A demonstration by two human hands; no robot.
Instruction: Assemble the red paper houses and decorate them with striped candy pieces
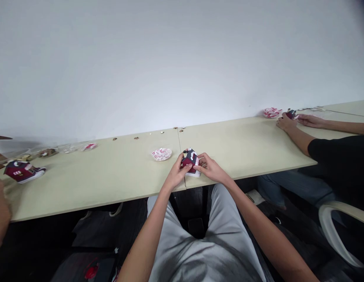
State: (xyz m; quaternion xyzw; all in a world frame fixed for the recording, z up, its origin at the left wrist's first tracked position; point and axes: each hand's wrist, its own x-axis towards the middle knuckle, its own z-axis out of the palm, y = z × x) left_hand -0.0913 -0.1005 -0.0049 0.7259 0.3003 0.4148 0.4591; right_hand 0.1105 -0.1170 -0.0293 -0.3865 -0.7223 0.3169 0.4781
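So there's a long pale table [234, 152] pushed up against a plain wall [170, 62], and a striped dish [161, 154] sits on it next to a seam. A few little bits [136, 138] are scattered behind the dish, by the wall. Way off to the left of the dish there are plastic bags [68, 149] and a spare house [19, 171]. Far to its right, a co-worker in a black sleeve [337, 154] has both hands on another small model. White chair [331, 223] below that side too.

The seated person's forearms come up over grey trousers and angle in toward each other, left hand [176, 173] and right hand [211, 168] facing, fingers bent. The little red house [190, 161] is just right of the dish, near the front edge. It's sandwiched between the hands: left fingers and thumb clamped on one side, right ones on the other, dark roof showing between them.
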